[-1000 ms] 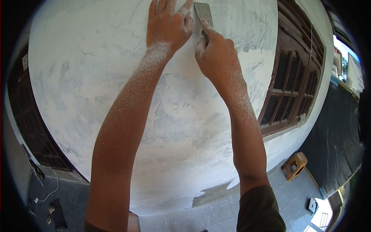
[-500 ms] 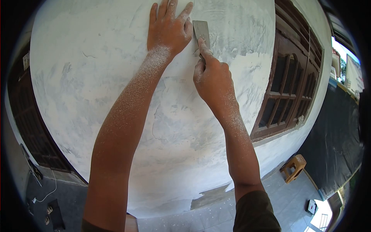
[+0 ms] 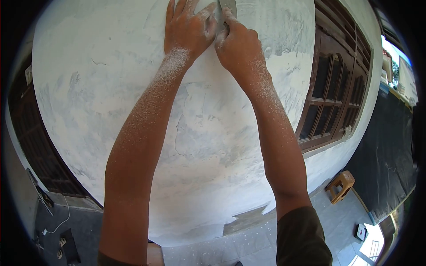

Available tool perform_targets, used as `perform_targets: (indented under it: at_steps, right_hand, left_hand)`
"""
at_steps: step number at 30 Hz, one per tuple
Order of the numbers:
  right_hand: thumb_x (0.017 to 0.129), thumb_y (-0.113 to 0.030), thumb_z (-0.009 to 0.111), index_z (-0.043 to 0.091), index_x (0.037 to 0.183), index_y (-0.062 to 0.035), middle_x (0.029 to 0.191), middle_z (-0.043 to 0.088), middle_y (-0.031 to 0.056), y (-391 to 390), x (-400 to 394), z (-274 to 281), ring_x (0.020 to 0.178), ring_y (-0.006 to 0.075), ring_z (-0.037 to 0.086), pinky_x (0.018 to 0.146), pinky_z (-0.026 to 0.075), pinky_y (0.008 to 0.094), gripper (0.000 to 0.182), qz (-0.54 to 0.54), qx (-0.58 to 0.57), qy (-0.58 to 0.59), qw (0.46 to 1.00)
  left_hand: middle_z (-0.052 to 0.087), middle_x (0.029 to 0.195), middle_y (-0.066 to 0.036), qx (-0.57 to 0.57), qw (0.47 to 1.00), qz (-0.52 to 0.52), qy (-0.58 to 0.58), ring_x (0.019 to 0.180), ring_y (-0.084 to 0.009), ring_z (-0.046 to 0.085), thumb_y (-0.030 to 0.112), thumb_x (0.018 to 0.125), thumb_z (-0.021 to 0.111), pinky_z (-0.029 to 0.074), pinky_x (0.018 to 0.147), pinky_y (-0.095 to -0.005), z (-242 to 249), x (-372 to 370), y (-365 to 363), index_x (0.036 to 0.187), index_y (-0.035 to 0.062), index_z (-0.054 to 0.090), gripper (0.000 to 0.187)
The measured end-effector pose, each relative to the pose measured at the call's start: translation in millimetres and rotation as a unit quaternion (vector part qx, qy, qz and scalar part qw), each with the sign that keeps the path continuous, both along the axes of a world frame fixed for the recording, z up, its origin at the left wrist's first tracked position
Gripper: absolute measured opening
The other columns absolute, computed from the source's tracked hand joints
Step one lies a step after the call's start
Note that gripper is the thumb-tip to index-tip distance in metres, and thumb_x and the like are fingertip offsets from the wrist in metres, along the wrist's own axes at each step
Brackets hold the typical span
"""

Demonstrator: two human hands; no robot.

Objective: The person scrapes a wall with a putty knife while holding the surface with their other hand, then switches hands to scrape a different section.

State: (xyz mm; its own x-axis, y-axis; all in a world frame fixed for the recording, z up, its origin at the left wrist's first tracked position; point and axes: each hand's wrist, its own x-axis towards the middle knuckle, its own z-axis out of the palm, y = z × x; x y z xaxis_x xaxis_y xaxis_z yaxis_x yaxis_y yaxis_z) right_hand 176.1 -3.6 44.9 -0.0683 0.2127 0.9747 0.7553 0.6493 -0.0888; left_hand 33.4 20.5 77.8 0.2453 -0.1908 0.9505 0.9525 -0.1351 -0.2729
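Against wall (image 3: pixel 88 88), right hand (image 3: pixel 237 44) seemingly grips frame-cropped scraper (image 3: pixel 227 4).

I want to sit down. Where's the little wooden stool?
In the head view, the small wooden stool stands low on the right, on the tiled floor below the brown window.

Bare forearms, both speckled with white plaster dust, thickest at the wrists. Left hand (image 3: pixel 186 29) and right hand (image 3: pixel 237 42) dusty too. Dark olive short sleeve (image 3: pixel 301 237) on right upper arm.

No readable text, label, brand or number shows anywhere.
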Motion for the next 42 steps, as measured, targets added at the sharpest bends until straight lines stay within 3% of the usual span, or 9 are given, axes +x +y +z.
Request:
perform_targets:
  at_steps: [8, 11, 15, 22, 24, 30, 34, 37, 42]
  right_hand:
    - [0.102, -0.022, 0.044, 0.056, 0.138, 0.0044, 0.108, 0.068, 0.0348, -1, 3, 7, 0.101, 0.0498, 0.067, 0.094, 0.054, 0.0518, 0.046, 0.117, -0.062, 0.011, 0.991]
    - [0.103, -0.021, 0.042, 0.046, 0.146, 0.0048, 0.108, 0.068, 0.0364, 23, 8, 4, 0.101, 0.0503, 0.067, 0.094, 0.054, 0.0509, 0.051, 0.178, 0.016, -0.017, 0.984]
    - [0.103, -0.019, 0.040, 0.024, 0.158, 0.0038, 0.105, 0.070, 0.0344, -4, 14, 8, 0.100, 0.0461, 0.069, 0.093, 0.055, 0.0484, 0.061, 0.258, -0.124, -0.024, 0.958]
    - [0.102, -0.018, 0.044, 0.020, 0.160, 0.0016, 0.110, 0.069, 0.0299, -28, 50, 29, 0.097, 0.0362, 0.070, 0.091, 0.056, 0.0477, 0.065, 0.319, -0.315, -0.210, 0.869]
    - [0.098, -0.034, 0.058, 0.036, 0.159, -0.0186, 0.126, 0.068, 0.0232, -6, 40, 11, 0.112, 0.0328, 0.070, 0.095, 0.058, 0.0457, 0.066, 0.288, -0.267, -0.122, 0.912]
    - [0.094, -0.028, 0.059, 0.039, 0.154, -0.0008, 0.131, 0.060, 0.0278, -1, 79, 41, 0.117, 0.0372, 0.061, 0.097, 0.052, 0.0478, 0.069, 0.048, -0.026, -0.057, 0.997]
    - [0.093, -0.030, 0.059, 0.045, 0.153, -0.0063, 0.155, 0.041, 0.0257, 63, 79, 44, 0.144, 0.0430, 0.036, 0.120, 0.031, 0.0509, 0.066, -0.013, 0.218, -0.128, 0.967]
    - [0.101, -0.030, 0.054, 0.048, 0.153, -0.0262, 0.146, 0.054, 0.0229, 108, 76, 35, 0.138, 0.0382, 0.050, 0.117, 0.034, 0.0561, 0.053, -0.016, 0.399, -0.088, 0.913]
    - [0.101, -0.037, 0.053, 0.045, 0.154, -0.0321, 0.161, 0.036, 0.0151, 120, 71, 32, 0.152, 0.0371, 0.027, 0.124, 0.018, 0.0571, 0.054, -0.017, 0.324, -0.104, 0.940]
  left_hand:
    - [0.070, 0.126, -0.018, 0.064, 0.988, -0.139, 0.036, 0.126, -0.0245, 0.060, 0.024, 0.097, 0.068, 0.044, 0.108, -0.0392, -13, -6, -11, 0.119, 0.0101, 0.076, 0.027]
    - [0.077, 0.102, -0.010, -0.171, 0.939, -0.264, -0.139, 0.086, -0.0263, 0.074, 0.029, 0.097, 0.063, 0.057, 0.084, -0.0389, -32, 12, -45, 0.103, 0.0054, 0.079, 0.029]
    - [0.071, 0.110, -0.012, -0.426, 0.747, -0.431, -0.273, 0.096, -0.0214, 0.070, 0.036, 0.103, 0.057, 0.057, 0.093, -0.0360, -28, 29, -72, 0.125, -0.0002, 0.068, 0.043]
    - [0.064, 0.110, -0.009, -0.443, 0.703, -0.423, -0.362, 0.100, -0.0163, 0.060, 0.033, 0.104, 0.054, 0.052, 0.096, -0.0350, -15, 49, -76, 0.117, 0.0029, 0.065, 0.035]
    - [0.064, 0.104, -0.008, -0.427, 0.706, -0.418, -0.380, 0.093, -0.0156, 0.059, 0.033, 0.105, 0.053, 0.053, 0.087, -0.0340, -19, 54, -77, 0.114, 0.0025, 0.064, 0.034]
    - [0.059, 0.078, -0.005, -0.336, 0.784, -0.336, -0.400, 0.060, -0.0136, 0.054, 0.033, 0.109, 0.044, 0.050, 0.056, -0.0307, -30, 75, -65, 0.094, 0.0018, 0.057, 0.037]
    - [0.061, 0.074, -0.010, -0.307, 0.804, -0.310, -0.404, 0.055, -0.0172, 0.060, 0.032, 0.105, 0.051, 0.054, 0.053, -0.0339, -47, 88, -67, 0.099, -0.0067, 0.056, 0.039]
    - [0.059, 0.066, -0.009, -0.313, 0.803, -0.266, -0.432, 0.050, -0.0167, 0.058, 0.039, 0.103, 0.057, 0.051, 0.049, -0.0324, -65, 99, -67, 0.093, -0.0056, 0.055, 0.046]
    - [0.056, 0.071, -0.006, -0.337, 0.784, -0.283, -0.438, 0.053, -0.0124, 0.053, 0.042, 0.103, 0.058, 0.047, 0.047, -0.0296, -46, 94, -62, 0.094, -0.0027, 0.056, 0.046]
